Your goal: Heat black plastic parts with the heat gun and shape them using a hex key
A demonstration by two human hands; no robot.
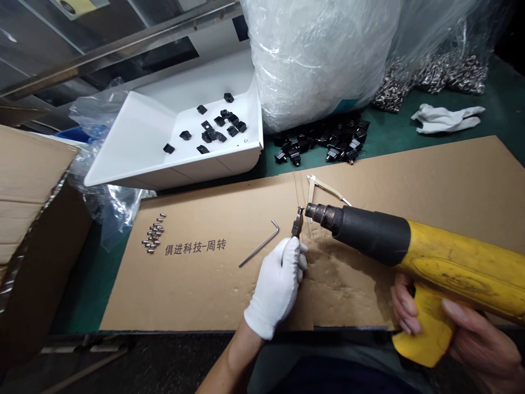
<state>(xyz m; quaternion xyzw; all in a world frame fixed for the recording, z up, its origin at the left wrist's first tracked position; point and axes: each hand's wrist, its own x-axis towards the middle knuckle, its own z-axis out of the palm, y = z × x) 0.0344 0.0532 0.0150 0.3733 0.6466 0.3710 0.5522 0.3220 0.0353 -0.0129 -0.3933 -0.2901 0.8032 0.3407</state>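
Observation:
My left hand (279,284), in a white glove, pinches a small dark part with a metal tip (298,221), held upright above the cardboard sheet (197,295). Bare fingers of my right hand (471,328) wrap around the handle of a yellow heat gun (459,262). Its stepped metal nozzle (324,214) points left, close beside the small part's tip but apart from it. On the cardboard left of my gloved hand lies a hex key (259,244). Pliers with pale handles (328,189) rest behind the nozzle, partly hidden by it.
Small metal pins (153,234) lie at the cardboard's left. Behind stands a white tray (164,172) with several black parts; more black parts (320,139) are heaped beside it. A large plastic bag (324,54), bagged metal pieces (435,76), a white glove (447,119) and a carton (36,191) surround the workspace.

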